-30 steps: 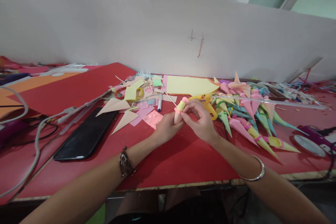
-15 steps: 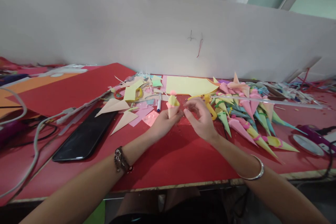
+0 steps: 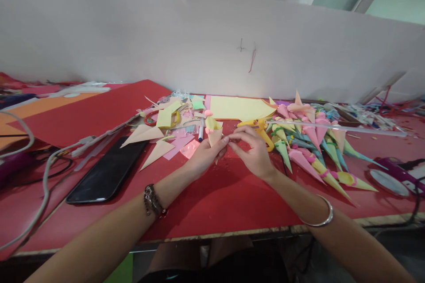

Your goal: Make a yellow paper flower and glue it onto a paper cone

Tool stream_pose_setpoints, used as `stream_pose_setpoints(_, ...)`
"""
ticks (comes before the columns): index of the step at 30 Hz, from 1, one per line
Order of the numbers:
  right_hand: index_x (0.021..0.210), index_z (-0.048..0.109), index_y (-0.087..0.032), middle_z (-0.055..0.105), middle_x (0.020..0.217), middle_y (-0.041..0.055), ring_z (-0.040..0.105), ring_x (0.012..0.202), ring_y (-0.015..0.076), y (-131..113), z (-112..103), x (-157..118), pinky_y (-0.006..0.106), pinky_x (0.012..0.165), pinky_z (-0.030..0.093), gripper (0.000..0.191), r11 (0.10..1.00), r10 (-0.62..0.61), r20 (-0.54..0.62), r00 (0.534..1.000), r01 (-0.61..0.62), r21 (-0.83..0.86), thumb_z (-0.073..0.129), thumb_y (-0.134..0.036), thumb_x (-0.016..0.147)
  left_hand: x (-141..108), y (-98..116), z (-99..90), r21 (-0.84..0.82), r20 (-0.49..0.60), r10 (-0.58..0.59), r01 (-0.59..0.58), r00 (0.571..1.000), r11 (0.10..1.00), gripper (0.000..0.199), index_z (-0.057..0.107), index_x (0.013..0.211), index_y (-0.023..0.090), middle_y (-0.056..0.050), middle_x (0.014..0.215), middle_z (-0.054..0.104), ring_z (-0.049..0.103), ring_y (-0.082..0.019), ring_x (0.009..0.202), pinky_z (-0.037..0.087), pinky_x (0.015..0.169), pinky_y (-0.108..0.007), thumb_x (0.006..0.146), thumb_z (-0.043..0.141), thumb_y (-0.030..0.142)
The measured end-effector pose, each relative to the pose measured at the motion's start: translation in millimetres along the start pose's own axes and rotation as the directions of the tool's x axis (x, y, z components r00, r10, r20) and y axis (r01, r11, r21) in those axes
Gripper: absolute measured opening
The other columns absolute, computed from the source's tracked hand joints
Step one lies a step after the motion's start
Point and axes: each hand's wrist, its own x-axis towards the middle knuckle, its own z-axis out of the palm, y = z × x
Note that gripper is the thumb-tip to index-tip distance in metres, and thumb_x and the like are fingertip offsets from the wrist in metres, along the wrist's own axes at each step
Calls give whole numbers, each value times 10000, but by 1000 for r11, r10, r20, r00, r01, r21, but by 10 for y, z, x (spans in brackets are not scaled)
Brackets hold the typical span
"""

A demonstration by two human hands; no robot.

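Note:
A small cream paper cone with pink and yellow bits at its top is held in my left hand, its wide end up. Close beside it, my right hand has its fingertips pinched together and meeting the left thumb tip; what is between them, if anything, is too small to make out. A yellow glue gun lies just behind my right hand. Several finished-looking paper cones in pink, green, blue and yellow are piled to the right.
A black phone and a white cable lie at the left. Flat cream paper pieces, scissors and a marker are behind my left hand. A round dish sits at the right.
My right hand has moved left and its fingers have closed to a pinch at the left thumb. The cone has shifted slightly left and turned, showing more of its cream side.

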Motion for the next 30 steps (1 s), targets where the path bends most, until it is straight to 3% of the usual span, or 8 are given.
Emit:
stream_pose_setpoints(7, 751, 538, -207, 539, 741, 4, 520, 697, 129, -15, 9, 0, 265, 652, 452, 44, 997, 47, -70, 996, -43, 62, 515, -177, 772, 16, 13, 2, -121, 6, -23, 24, 1000, 992, 353, 404, 513, 156, 55, 473, 371, 355, -54, 447, 314, 480, -204, 761, 494, 391)
stream_pose_setpoints(11, 792, 542, -212, 544, 749, 3, 535, 698, 129, 7, 20, -12, 269, 664, 464, 48, 995, 69, -78, 995, -63, 83, 507, -185, 773, 5, 6, 3, -80, 36, -50, 53, 998, 995, 363, 401, 524, 158, 51, 484, 377, 353, -55, 432, 284, 436, -202, 765, 479, 417)
stream_pose_setpoints(15, 925, 566, -238, 569, 827, 18, 550, 783, 148, 6, 9, -9, 296, 713, 467, 169, 997, 59, -68, 996, -55, 56, 471, -178, 798, 11, -10, 0, -61, 14, -58, 59, 998, 996, 343, 430, 551, 160, 53, 482, 380, 362, -63, 444, 292, 445, -204, 749, 488, 435)
stream_pose_setpoints(22, 790, 581, -215, 575, 746, 6, 560, 695, 133, 3, 4, -15, 269, 642, 484, 59, 989, 74, -66, 995, -65, 131, 526, -203, 774, -2, -7, 11, 10, 21, -60, 60, 998, 998, 322, 475, 587, 153, 34, 540, 427, 409, -89, 528, 317, 510, -218, 741, 464, 435)
stream_pose_setpoints(30, 813, 595, -220, 587, 822, 15, 561, 795, 137, 8, 7, -13, 261, 684, 482, 122, 992, 59, -84, 995, -48, 120, 501, -150, 778, -36, 39, 46, 100, 48, -90, 85, 995, 991, 351, 458, 563, 155, 49, 460, 442, 404, -66, 419, 305, 447, -203, 754, 457, 450)
